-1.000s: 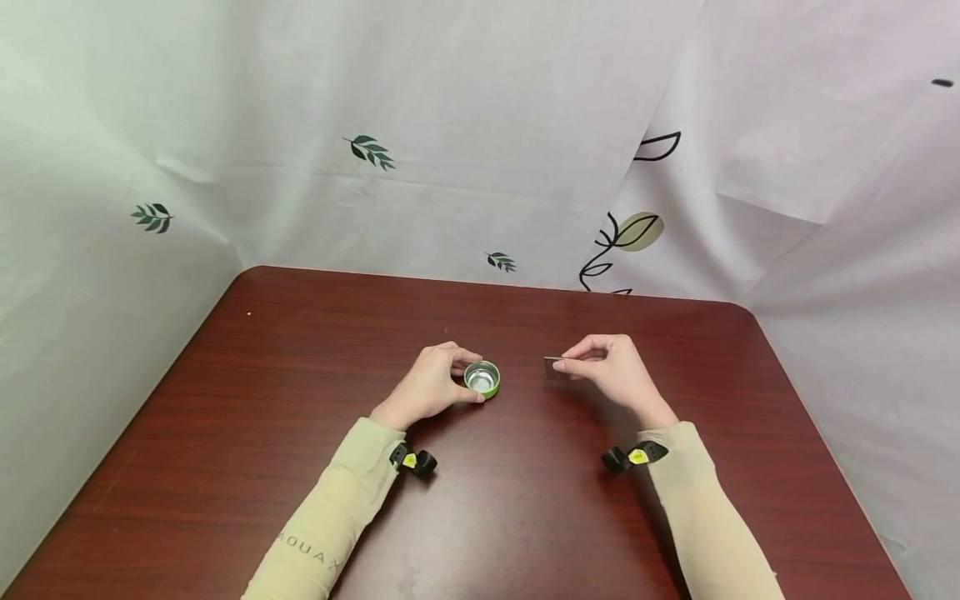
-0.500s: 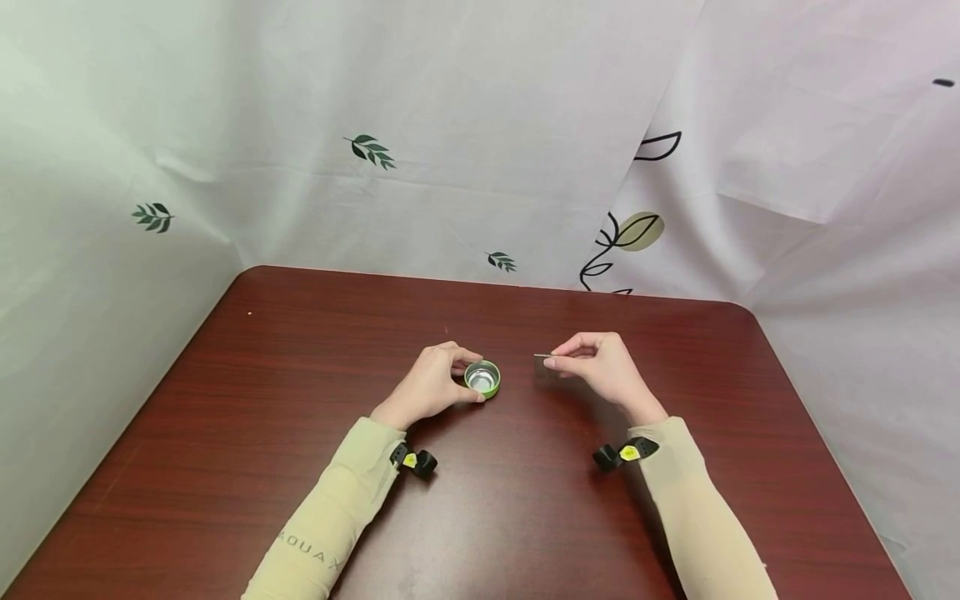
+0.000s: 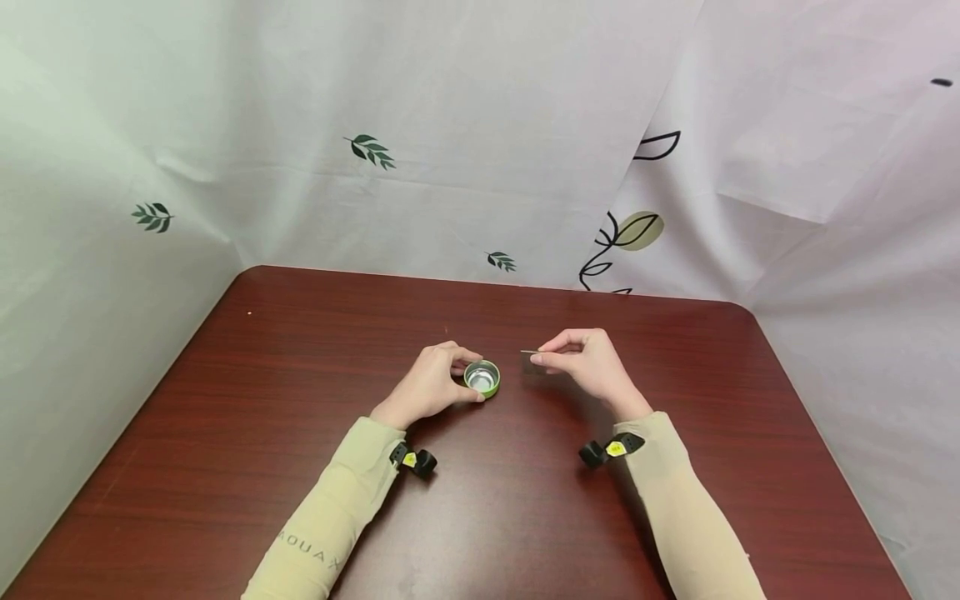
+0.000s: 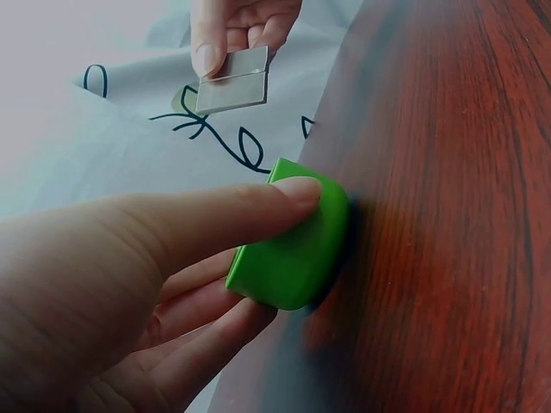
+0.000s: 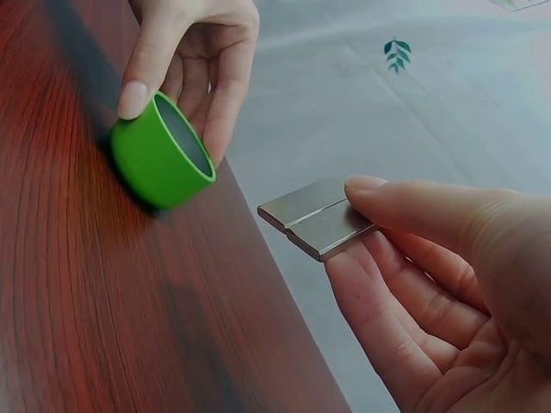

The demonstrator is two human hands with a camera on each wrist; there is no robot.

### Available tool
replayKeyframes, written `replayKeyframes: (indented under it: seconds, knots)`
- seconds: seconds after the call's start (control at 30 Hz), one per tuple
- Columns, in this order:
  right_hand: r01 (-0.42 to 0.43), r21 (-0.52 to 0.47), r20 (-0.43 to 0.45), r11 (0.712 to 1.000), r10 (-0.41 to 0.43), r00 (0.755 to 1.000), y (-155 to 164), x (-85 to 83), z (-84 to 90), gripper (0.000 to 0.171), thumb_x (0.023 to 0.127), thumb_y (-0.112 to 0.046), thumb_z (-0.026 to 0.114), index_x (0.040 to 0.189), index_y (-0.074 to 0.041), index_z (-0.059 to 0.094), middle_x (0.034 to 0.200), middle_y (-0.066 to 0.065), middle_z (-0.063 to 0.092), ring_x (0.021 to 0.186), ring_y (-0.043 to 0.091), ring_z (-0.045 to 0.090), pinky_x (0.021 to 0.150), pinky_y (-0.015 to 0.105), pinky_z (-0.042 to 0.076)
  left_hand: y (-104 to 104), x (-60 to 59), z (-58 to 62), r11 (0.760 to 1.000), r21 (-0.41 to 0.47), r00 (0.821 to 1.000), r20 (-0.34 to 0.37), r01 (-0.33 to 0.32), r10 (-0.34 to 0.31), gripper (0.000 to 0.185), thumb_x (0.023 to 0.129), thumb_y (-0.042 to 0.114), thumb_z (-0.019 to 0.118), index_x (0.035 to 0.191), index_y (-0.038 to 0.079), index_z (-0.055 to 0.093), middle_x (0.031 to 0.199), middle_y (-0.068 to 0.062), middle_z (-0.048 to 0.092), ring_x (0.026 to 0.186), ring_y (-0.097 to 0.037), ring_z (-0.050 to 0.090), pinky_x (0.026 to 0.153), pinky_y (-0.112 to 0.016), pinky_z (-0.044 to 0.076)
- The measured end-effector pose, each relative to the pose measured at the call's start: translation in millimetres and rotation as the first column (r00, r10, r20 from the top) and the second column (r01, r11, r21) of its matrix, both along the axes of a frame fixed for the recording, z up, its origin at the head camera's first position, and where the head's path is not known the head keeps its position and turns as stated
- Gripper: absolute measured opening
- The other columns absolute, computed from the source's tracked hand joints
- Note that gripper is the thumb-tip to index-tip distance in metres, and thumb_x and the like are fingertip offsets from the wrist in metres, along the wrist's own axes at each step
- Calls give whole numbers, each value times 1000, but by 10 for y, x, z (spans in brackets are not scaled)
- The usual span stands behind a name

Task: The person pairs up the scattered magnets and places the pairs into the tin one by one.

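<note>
A small round green cup (image 3: 492,391) with a shiny silver inside stands upright on the table. My left hand (image 3: 431,382) grips it from the left, thumb on the near side and fingers on the far side; its green wall (image 4: 297,245) fills the middle of the left wrist view. To the right, my right hand (image 3: 592,365) pinches a flat silvery metal piece (image 5: 318,215) between thumb and fingers. A straight seam runs across that piece, and a gap separates it from the cup. In the right wrist view it is held above the table, its far corner under my thumb.
The dark red wooden table (image 3: 360,317) has rounded far corners. Pale cloth (image 3: 465,125) with leaf prints hangs behind it and on both sides. Each wrist carries a black strap-mounted camera (image 3: 592,454).
My right hand has moved left with the metal piece, closer to the cup, and slightly away from me. The left hand and the cup have stayed in place.
</note>
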State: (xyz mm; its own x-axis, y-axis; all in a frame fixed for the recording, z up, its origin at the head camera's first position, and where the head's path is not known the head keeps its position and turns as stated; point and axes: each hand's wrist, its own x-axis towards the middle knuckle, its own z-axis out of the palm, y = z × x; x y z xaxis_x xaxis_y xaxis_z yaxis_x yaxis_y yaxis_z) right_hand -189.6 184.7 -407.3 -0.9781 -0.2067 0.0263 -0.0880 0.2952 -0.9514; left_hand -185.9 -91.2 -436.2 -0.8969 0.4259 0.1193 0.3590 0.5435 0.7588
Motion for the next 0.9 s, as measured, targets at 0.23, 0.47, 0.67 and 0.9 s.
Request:
replayKeyframes:
  seconds: [0.23, 0.47, 0.67, 0.9]
  knots:
    - [-19, -36, -5, 999, 19, 1000, -135, -16, 7, 17, 81, -11, 88, 91, -2, 79, 87, 11, 75, 77, 36, 72, 74, 36, 61, 0, 4, 6, 1000, 1, 1000, 8, 0, 0, 54, 70, 11, 95, 119, 3, 73, 102, -2, 63, 95, -18, 70, 83, -25, 57]
    - [-31, -29, 5, 999, 31, 1000, -240, -26, 0, 14, 82, -12, 87, 90, -4, 79, 86, 10, 75, 78, 36, 72, 74, 37, 61, -1, 1, 11, 1000, 10, 1000, 14, 3, -3, 55, 70, 11, 96, 119, 2, 72, 103, -3, 64, 96, -18, 70, 83, -25, 57]
    - [-31, -34, 6, 999, 31, 999, -305, -33, -6, 13, 82, -12, 88, 89, -5, 79, 84, 10, 75, 77, 36, 73, 73, 37, 61, 5, -6, 14, 1000, 10, 1000, 5, 9, -9, 55, 70, 11, 95, 119, 1, 72, 102, -3, 64, 96, -18, 70, 83, -26, 57]
    - [-45, -64, 12, 997, 45, 999, -388, -43, -15, 15, 81, -9, 88, 89, -1, 78, 84, 11, 75, 74, 29, 73, 72, 37, 62, 3, -7, 12, 1000, -3, 1000, 5, 3, -3, 55, 70, 12, 95, 119, 2, 72, 102, -2, 64, 95, -17, 70, 83, -25, 57]
